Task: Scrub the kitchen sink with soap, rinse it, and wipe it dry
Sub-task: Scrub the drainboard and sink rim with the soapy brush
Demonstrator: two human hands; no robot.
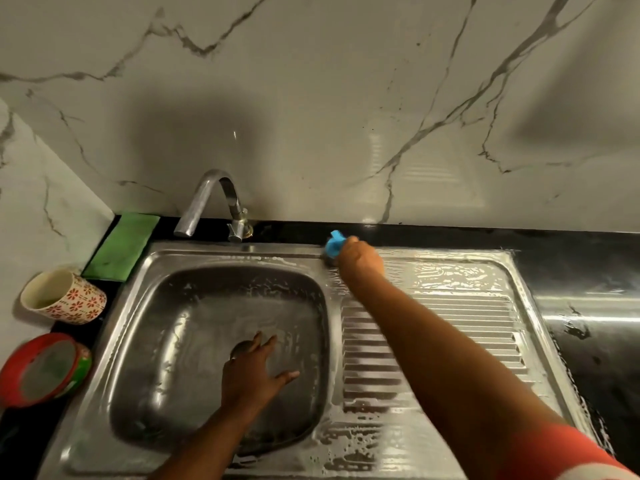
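A steel sink (pixel 145 271) with a ribbed draining board (pixel 450 323) on its right fills the counter, wet and streaked with soap foam. My right hand (pixel 360 259) is shut on a blue-handled scrubber (pixel 333 245), pressed on the sink's back rim between the basin and the draining board. Over the basin, near the drain, my left hand (pixel 254 372) hovers with fingers spread and nothing in it. A chrome tap (pixel 214 199) stands at the back, with no water running.
A green cloth (pixel 121 247) lies at the back left corner. A flower-patterned cup (pixel 64 296) lies tilted on the left counter, and a red round container (pixel 43 368) sits in front of it. Black counter (pixel 595 323) extends to the right; a marble wall rises behind.
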